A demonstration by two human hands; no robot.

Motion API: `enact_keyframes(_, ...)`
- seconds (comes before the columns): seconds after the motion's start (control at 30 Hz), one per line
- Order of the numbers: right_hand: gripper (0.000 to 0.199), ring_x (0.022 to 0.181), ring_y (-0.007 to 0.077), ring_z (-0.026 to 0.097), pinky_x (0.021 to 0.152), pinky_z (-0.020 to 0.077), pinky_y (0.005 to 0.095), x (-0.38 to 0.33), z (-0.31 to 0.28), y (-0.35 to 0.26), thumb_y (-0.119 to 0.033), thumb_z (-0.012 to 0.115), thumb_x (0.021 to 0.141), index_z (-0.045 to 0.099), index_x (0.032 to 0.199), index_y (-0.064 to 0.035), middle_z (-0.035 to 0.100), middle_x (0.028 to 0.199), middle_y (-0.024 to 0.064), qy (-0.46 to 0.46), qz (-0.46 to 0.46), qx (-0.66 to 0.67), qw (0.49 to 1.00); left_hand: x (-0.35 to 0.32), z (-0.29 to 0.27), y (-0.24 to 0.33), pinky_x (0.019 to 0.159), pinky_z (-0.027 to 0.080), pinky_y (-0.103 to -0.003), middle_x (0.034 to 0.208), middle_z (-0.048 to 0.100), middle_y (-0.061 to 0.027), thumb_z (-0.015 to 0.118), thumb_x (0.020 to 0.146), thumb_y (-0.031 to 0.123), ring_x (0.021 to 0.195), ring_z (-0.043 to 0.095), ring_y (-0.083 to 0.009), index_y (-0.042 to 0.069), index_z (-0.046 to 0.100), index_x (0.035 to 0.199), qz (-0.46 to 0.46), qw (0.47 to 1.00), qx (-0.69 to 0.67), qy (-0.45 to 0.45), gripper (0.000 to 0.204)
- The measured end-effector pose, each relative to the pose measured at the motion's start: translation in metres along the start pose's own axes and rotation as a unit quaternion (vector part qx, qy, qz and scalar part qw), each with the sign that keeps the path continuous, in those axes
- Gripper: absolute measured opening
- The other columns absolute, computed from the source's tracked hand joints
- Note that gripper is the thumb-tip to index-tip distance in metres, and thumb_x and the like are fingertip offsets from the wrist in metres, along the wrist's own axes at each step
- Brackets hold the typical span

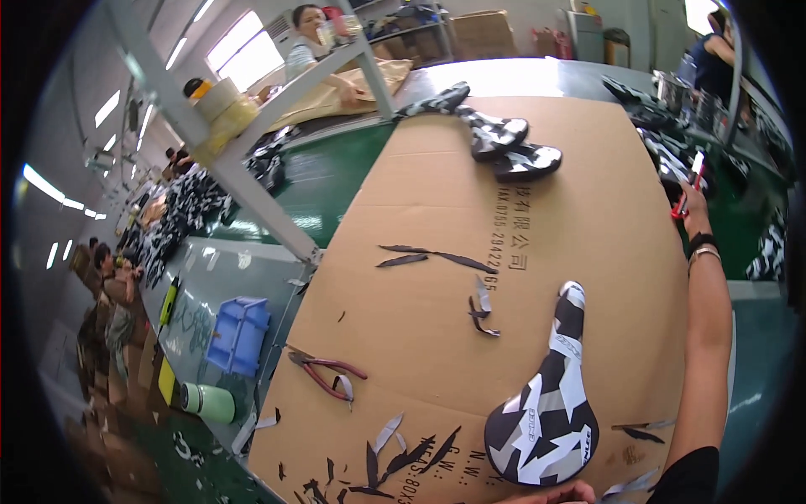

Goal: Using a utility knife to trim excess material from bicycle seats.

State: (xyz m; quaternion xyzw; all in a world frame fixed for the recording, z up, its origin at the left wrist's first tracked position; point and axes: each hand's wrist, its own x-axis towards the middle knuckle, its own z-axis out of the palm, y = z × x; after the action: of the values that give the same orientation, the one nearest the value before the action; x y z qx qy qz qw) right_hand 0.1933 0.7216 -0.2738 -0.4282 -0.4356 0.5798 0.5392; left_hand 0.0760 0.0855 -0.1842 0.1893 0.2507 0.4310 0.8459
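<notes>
On the brown cardboard [420,202] lies a bicycle saddle [546,420] in a black, grey and white camouflage cover, its narrow nose pointing away from me. My left hand [558,495] shows only in part at the lower edge, close against the saddle's wide rear end; most of its fingers are cut off by the frame. Stretched out to the far right, my right hand [695,210] is closed around red-handled scissors [689,186], blades pointing up and away. Beyond it more camouflage saddles [667,160] are piled at the right.
Red-handled pliers [323,370] and dark cover scraps [407,458] lie on the cardboard. Several saddles [525,160] rest at its far end. To the left are a blue bin [238,336], a green bottle [208,403] and a metal frame post [252,210]. A co-worker [311,50] stands beyond.
</notes>
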Motion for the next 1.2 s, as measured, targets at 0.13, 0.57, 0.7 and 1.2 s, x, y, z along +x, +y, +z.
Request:
enact_keyframes(0.13, 0.023, 0.061, 0.0124, 0.053, 0.057, 0.0460, 0.0284, -0.002, 0.009, 0.008, -0.026, 0.070, 0.081, 0.060, 0.093, -0.0084, 0.054, 0.075, -0.0003, 0.113, -0.074, -0.106, 0.985, 0.002, 0.004, -0.004, 0.081, 0.043, -0.021, 0.098, 0.054, 0.0029, 0.055, 0.098, 0.020, 0.092, 0.050, -0.0053, 0.006, 0.054, 0.113, 0.030, 0.999, -0.009, -0.009, 0.020)
enact_keyframes(0.57, 0.025, 0.058, 0.0145, 0.059, 0.051, 0.0517, 0.0250, -0.255, 0.029, -0.145, -0.015, 0.068, 0.082, 0.057, 0.104, -0.0090, 0.059, 0.073, 0.0055, -0.043, -0.002, 0.012, 0.999, 0.028, -0.024, -0.034, 0.082, 0.045, -0.023, 0.094, 0.054, 0.0008, 0.050, 0.101, 0.026, 0.089, 0.053, -0.0078, 0.004, 0.053, 0.110, 0.099, 0.987, 0.082, -0.093, 0.024)
enact_keyframes(0.7, 0.026, 0.062, 0.0150, 0.058, 0.056, 0.0506, 0.0289, -0.372, 0.035, -0.165, -0.014, 0.068, 0.080, 0.054, 0.101, -0.0072, 0.057, 0.071, 0.0041, -0.074, 0.054, 0.017, 0.996, 0.020, -0.026, -0.029, 0.085, 0.043, -0.022, 0.096, 0.054, 0.0021, 0.050, 0.100, 0.029, 0.092, 0.052, -0.0064, 0.006, 0.053, 0.115, 0.088, 0.984, 0.134, -0.079, 0.027)
enact_keyframes(1.2, 0.030, 0.069, 0.0148, 0.063, 0.060, 0.0554, 0.0303, -0.624, -0.004, -0.122, -0.009, 0.064, 0.088, 0.049, 0.113, -0.0024, 0.058, 0.083, 0.0053, -0.118, 0.320, 0.090, 0.936, -0.034, 0.039, 0.026, 0.071, 0.048, -0.025, 0.084, 0.065, -0.0059, 0.059, 0.094, 0.013, 0.076, 0.061, -0.0119, -0.002, 0.062, 0.094, 0.408, 0.771, 0.481, 0.095, 0.015)
